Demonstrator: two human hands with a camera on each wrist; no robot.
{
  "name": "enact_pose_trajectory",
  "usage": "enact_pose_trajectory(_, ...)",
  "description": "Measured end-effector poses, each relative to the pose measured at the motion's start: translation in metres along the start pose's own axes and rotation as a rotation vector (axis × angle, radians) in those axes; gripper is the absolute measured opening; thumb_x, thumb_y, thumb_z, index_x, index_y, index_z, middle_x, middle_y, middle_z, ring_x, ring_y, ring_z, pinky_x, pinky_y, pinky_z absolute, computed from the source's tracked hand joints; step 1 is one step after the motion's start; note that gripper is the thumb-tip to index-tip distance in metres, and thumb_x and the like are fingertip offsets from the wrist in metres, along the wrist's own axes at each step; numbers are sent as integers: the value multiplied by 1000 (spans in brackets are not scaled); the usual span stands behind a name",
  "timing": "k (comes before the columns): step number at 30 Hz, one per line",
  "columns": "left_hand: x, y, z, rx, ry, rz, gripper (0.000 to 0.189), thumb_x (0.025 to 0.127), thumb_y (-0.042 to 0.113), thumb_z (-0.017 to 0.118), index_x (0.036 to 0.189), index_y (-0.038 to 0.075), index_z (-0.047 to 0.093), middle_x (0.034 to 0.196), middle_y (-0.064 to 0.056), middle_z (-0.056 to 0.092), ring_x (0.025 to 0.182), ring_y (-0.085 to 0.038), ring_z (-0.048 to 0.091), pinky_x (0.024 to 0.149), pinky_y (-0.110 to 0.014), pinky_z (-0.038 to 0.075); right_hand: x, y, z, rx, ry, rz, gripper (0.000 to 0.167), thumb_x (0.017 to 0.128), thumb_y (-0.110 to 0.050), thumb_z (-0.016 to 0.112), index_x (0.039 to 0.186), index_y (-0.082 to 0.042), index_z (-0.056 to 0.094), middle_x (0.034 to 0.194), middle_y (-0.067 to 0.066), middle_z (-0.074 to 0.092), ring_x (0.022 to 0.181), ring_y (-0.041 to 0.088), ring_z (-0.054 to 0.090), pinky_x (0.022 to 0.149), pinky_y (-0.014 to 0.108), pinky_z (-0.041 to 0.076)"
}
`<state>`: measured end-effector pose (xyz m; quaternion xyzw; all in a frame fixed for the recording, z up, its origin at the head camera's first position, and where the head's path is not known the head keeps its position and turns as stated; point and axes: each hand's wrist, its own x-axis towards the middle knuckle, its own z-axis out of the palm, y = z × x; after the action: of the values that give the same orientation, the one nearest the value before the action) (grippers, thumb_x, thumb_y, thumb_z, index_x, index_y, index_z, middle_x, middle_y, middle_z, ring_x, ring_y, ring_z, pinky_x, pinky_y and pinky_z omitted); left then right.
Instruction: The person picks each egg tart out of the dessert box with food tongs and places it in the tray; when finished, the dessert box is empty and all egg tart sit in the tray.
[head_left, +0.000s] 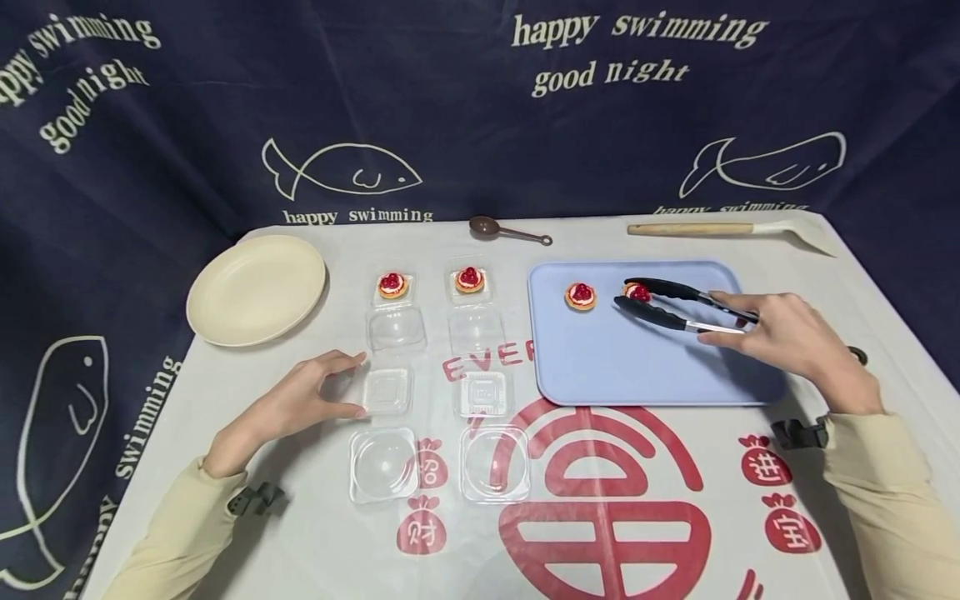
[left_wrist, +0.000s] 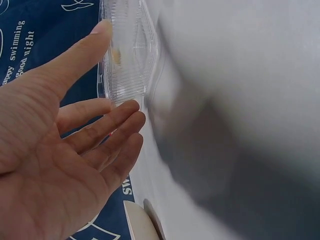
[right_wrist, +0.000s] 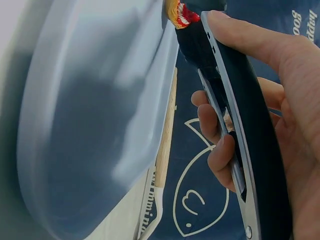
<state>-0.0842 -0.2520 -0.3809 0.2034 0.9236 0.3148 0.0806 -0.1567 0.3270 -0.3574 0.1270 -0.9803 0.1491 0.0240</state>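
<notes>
Halfway-ish, I'd say: two red-topped tarts [head_left: 469,281] in clear plastic boxes [head_left: 489,292] mid-frame, two to go, right hand [head_left: 798,337] pinching black-and-silver tongs [head_left: 656,314], left hand [head_left: 300,396] spread.

Left sleeve [head_left: 172,533]: pale cream, long, plain, softly creased, left of the blue tray [head_left: 592,358] and on its near side.
Left cuff [head_left: 221,486]: same cream cloth, ending at the wrist.
Left wrist unit [head_left: 251,500]: small, dark, blocky, fixed by the cuff, finer details too small to tell.
Left hand [left_wrist: 65,165]: bare, palm crossed by fine lines.
Right sleeve [head_left: 892,500]: matching pale cream, roomy, lightly folded, past the blue tray's near right corner.
Right cuff [head_left: 858,429]: cream, plain.
Right wrist unit [head_left: 798,432]: dark, jutting towards the blue tray.
Right hand [head_left: 798,337]: bare.
</notes>
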Motion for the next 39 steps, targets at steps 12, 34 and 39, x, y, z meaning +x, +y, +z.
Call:
enact_pose_trajectory(12,1,1,0,31,-30,8,71,74,18,84,130,-14,53,114,-18,64,104,-30,59,93,-51,48,0,-4,3,-19,-16,-4,73,71,-43,85,128,-3,63,56,2,38,53,19,35,46,32,26)
enact_pose_trajectory(34,27,21,-28,8,46,30,50,92,18,67,130,-10,49,117,-25,60,110,-36,57,88,-54,49,-14,5,-6,67,53,36,82,65,-40,89,130,0,60,102,32,67,84,37,59,57,33,37)
enact_pose_trajectory(39,68,33,-30,32,41,35,54,95,22,62,135,-10,46,124,-27,54,116,-39,53,94,-54,46,-16,0,-5,89,71,22,82,63,-39,90,130,0,61,103,32,67,82,36,60,56,31,37)
